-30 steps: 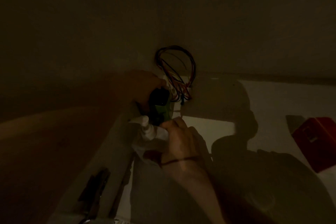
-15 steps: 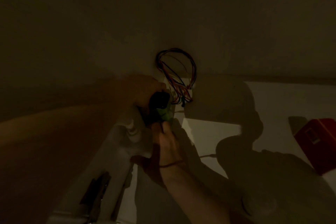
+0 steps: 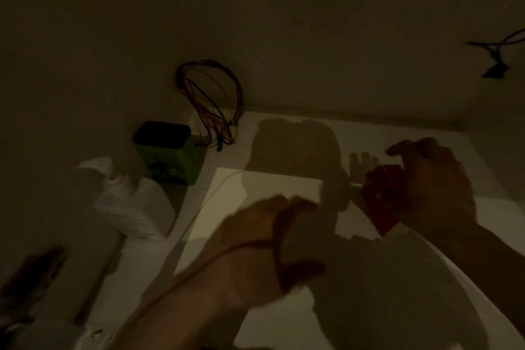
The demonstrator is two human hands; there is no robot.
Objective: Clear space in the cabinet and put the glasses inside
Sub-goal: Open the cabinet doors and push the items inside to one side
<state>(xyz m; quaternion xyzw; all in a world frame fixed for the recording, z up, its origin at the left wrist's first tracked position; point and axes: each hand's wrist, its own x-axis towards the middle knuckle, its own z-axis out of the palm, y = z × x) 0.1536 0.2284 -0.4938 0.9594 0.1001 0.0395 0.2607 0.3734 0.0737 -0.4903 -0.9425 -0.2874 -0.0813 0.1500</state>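
Note:
I am looking into a dim cabinet with a white shelf floor point(image 3: 284, 187). No glasses are in view. My right hand point(image 3: 426, 187) curls around a red box point(image 3: 380, 202) at the right, which sits tilted in its grip. My left hand point(image 3: 255, 236) hovers blurred over the middle of the shelf with nothing in it. A green box with a black top point(image 3: 170, 156) stands in the back left corner. Just in front of that box is a white pump bottle point(image 3: 136, 207).
A loop of coloured wires point(image 3: 210, 99) hangs on the back wall beside the green box. More dark cables point(image 3: 494, 57) hang at the upper right. Dark tools point(image 3: 34, 273) lie at the lower left. Shadows of my hands fall across the shelf.
Both hands have left the green box and the white bottle, which now stand in the corner. My right hand has gone to the red box, and the view has swung right.

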